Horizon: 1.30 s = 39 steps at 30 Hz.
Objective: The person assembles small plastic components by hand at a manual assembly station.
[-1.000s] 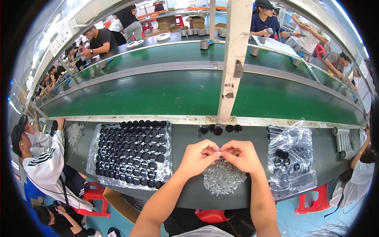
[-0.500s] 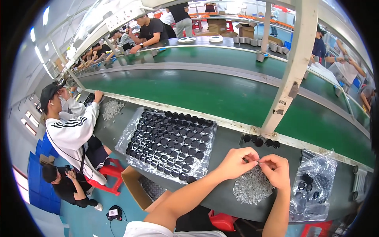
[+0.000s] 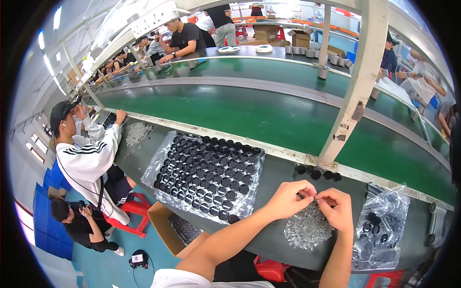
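Observation:
My left hand [image 3: 289, 198] and my right hand [image 3: 338, 206] meet fingertip to fingertip above a heap of small silvery metal parts [image 3: 306, 228] on the grey bench. Both pinch something tiny between them; it is too small to make out. To the left lies a tray of several black round caps [image 3: 206, 175] on clear plastic sheeting. Several loose black caps [image 3: 317, 173] sit in a row just beyond my hands. A clear bag with black caps [image 3: 382, 223] lies to the right.
A green conveyor belt [image 3: 249, 113] runs behind the bench, with a white post [image 3: 357, 86] rising from its edge. A person in a white jacket [image 3: 89, 161] sits at my left beside another heap of parts [image 3: 137, 133]. A cardboard box [image 3: 168, 230] stands below the bench.
The view has swung left and nearer, so the tray and the seated person now show more. My hands stay joined over the heap of metal parts.

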{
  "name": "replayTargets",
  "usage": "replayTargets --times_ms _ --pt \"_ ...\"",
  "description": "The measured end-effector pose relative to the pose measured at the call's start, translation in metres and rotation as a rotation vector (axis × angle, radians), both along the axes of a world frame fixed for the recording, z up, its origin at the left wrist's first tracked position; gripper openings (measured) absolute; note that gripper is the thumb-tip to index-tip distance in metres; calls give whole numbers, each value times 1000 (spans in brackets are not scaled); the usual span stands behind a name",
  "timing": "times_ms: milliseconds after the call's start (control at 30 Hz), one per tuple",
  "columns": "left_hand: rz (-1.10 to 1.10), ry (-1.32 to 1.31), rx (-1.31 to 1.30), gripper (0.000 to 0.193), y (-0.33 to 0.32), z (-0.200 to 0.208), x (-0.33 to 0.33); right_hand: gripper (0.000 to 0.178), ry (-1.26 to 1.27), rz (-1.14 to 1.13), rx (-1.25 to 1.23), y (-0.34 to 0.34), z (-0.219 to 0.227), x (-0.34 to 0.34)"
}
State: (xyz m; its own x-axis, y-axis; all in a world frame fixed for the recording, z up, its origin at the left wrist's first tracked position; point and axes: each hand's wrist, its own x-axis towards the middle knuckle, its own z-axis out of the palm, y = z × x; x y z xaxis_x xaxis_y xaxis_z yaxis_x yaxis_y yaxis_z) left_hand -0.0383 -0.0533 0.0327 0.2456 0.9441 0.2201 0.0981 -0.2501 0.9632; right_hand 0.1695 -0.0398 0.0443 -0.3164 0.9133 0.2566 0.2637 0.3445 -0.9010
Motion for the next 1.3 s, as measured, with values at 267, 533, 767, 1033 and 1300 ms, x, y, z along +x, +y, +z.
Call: replayTargets --times_ms 267,533,767,1033,1300 --pt "5 28 5 15 -2 -1 -1 13 -7 16 19 -2 5 -3" --pt "17 42 -20 16 -2 1 3 10 -54 -5 28 -5 7 1" --pt "45 -45 -69 15 0 0 -1 12 -73 7 35 1 7 -3" --pt "7 -79 -99 18 1 -4 1 12 -26 3 37 0 2 4" --pt "3 -79 -104 19 0 -3 1 13 -50 -27 26 -1 5 3"
